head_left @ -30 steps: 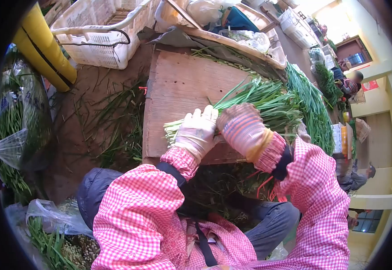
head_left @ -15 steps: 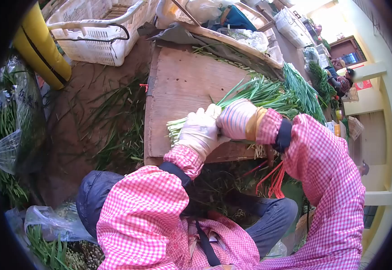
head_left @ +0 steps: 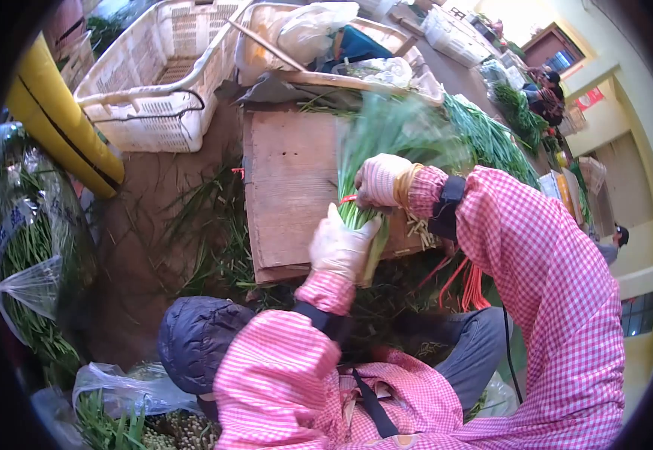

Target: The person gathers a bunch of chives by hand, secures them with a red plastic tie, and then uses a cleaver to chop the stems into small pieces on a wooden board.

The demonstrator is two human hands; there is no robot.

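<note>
My left hand [head_left: 341, 244], in a pale glove, is wrapped round the lower stems of a bunch of long green stalks [head_left: 355, 216]. My right hand [head_left: 388, 182], also gloved, grips the same bunch just above, beside a red band [head_left: 348, 199] round it. The bunch stands nearly upright in the view over a wooden board [head_left: 289, 165], its leafy tops smeared by motion. More green stalks [head_left: 484, 131] lie at the board's far right. Red strands [head_left: 470, 289] hang below the board's near edge.
White plastic crates [head_left: 150, 124] stand beyond the board, one holding bags [head_left: 315, 34]. A yellow padded post [head_left: 64, 112] rises at the left near bagged greens [head_left: 37, 247]. Loose leaves litter the floor [head_left: 135, 262]. Other people [head_left: 547, 97] are at the far right.
The bunch has turned from lying across the board to nearly upright in the view. Both hands have shifted with it, and a red band now shows. The camera view has shifted too.
</note>
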